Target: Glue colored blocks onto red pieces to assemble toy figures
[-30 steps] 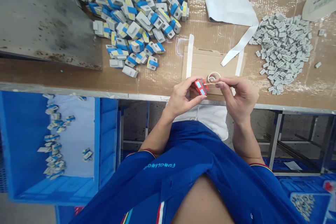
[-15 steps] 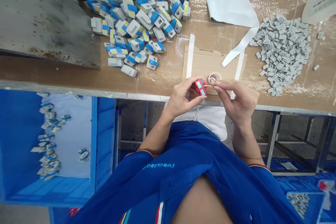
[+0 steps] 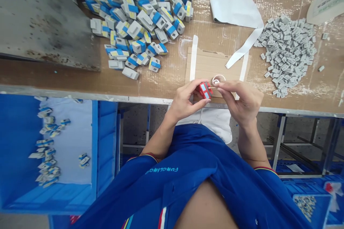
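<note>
A small red toy vehicle piece (image 3: 205,90) with pale blue windows is gripped between the thumb and fingers of my left hand (image 3: 185,99). My right hand (image 3: 240,101) pinches a thin light-coloured stick (image 3: 213,87), whose far end meets the dark grey side of the red piece. Just beyond the fingertips of my right hand stands a small round white-rimmed cup (image 3: 218,79). Under both hands lies a cardboard sheet (image 3: 208,65), fixed with white tape strips at its sides.
Grey, blue and yellow toy pieces (image 3: 139,18) are heaped at the back left, beside a stained metal box (image 3: 48,25). Small grey parts (image 3: 288,50) form a pile on the right. A white cloth (image 3: 236,7) lies behind the cardboard. A blue crate (image 3: 104,150) holds more pieces at lower left.
Both hands stay almost in place, the stick still against the red piece. The view has shifted slightly, so the table's contents appear a little further left.
</note>
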Demonstrator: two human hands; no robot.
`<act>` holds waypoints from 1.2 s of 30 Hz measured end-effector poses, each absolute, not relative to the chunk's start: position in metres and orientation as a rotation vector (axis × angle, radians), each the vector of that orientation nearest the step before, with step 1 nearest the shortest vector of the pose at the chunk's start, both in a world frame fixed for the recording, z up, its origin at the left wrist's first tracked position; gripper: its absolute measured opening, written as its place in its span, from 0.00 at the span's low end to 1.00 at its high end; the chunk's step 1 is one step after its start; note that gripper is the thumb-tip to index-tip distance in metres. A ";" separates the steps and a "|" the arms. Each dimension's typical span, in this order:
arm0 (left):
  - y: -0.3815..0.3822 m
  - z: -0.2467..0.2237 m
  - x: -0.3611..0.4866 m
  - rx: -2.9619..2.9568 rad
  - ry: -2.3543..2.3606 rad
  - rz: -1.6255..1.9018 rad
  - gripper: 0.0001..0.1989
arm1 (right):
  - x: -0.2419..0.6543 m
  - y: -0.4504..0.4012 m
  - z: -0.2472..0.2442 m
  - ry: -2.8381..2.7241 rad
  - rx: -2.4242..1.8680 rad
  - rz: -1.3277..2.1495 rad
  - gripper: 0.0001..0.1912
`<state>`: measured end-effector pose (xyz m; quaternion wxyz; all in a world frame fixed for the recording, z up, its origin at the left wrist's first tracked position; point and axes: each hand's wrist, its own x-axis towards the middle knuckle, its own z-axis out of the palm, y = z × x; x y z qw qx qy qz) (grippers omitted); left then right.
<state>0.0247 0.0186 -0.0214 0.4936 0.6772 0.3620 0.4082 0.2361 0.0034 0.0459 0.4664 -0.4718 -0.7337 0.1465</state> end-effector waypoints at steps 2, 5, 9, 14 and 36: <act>0.019 -0.022 0.025 1.637 0.874 0.991 0.27 | 0.237 0.004 0.046 -1.815 -1.161 0.383 0.08; 0.019 -0.023 0.025 1.609 0.880 0.997 0.28 | 0.240 0.001 0.046 -1.805 -1.174 0.454 0.07; 0.018 -0.023 0.025 1.589 0.890 1.024 0.27 | 0.250 0.001 0.035 -1.590 -1.215 0.484 0.04; 0.019 -0.027 0.024 1.516 0.857 1.030 0.28 | 0.260 0.012 0.017 -1.429 -1.320 0.388 0.06; 0.019 -0.029 0.022 1.407 0.806 1.056 0.29 | 0.364 0.071 -0.002 -1.811 -2.020 0.051 0.08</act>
